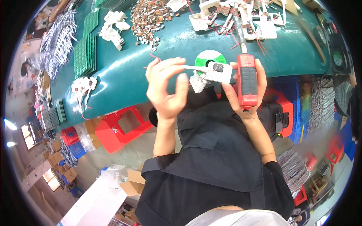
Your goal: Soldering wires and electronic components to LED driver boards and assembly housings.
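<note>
My left hand has its fingers around the thin stem of a white plastic part, whose flat plate carries a small black component. The exact finger contact is partly hidden. A red wire shows behind these fingers. Just below the plate, a second white piece sits close against it. My right hand is closed around a red-and-black handled tool, its long metal shaft pointing away over the table. The right thumb and fingertips are beside the plate; whether they touch it cannot be told. Behind the part lies a green-and-white spool.
On the green table are heaped small metal-and-brown pieces, white plastic parts with red wires, stacked green trays and bundled white strips. Red plastic stools and blue crates stand below the edge.
</note>
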Demonstrator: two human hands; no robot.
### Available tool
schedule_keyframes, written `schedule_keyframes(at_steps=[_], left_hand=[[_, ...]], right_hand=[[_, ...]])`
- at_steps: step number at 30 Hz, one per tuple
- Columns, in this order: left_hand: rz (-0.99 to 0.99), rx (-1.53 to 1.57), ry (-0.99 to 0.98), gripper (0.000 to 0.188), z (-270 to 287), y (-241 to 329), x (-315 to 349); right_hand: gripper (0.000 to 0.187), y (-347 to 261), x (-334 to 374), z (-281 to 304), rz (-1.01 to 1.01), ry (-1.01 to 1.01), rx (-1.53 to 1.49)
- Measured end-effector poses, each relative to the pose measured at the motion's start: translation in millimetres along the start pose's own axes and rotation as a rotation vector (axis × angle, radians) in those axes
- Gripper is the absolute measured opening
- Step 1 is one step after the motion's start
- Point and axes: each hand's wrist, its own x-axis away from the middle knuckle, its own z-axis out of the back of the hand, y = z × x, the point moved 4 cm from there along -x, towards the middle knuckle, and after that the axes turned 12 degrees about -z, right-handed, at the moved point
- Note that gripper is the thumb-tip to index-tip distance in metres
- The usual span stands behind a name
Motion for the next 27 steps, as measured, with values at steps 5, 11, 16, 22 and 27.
schedule_keyframes(at_steps=[5,11,16,22,27], left_hand=[[-0.012,0.033,-0.269,0.034,17.1,-6.2,40.8],[0.167,0.196,-0.122,0.025,3.7,-5.3,55.3],[0.03,0.143,-0.038,0.015,-1.8,13.3,29.7],[0.051,0.158,-0.076,0.016,-22.5,23.0,5.9],[0.143,0.117,-0.118,0.015,-32.6,21.7,-1.3]], right_hand=[[0.082,0.3,-0.6,-4.3,-0.04,-0.03,-0.054],[0.088,0.1,0.0,-5.2,-0.075,-0.032,-0.058],[0.082,0.8,1.5,-5.1,-0.049,-0.011,-0.029],[0.083,1.0,3.4,-7.4,-0.018,0.013,-0.011],[0.084,1.0,2.2,-6.1,0.013,0.04,0.037]])
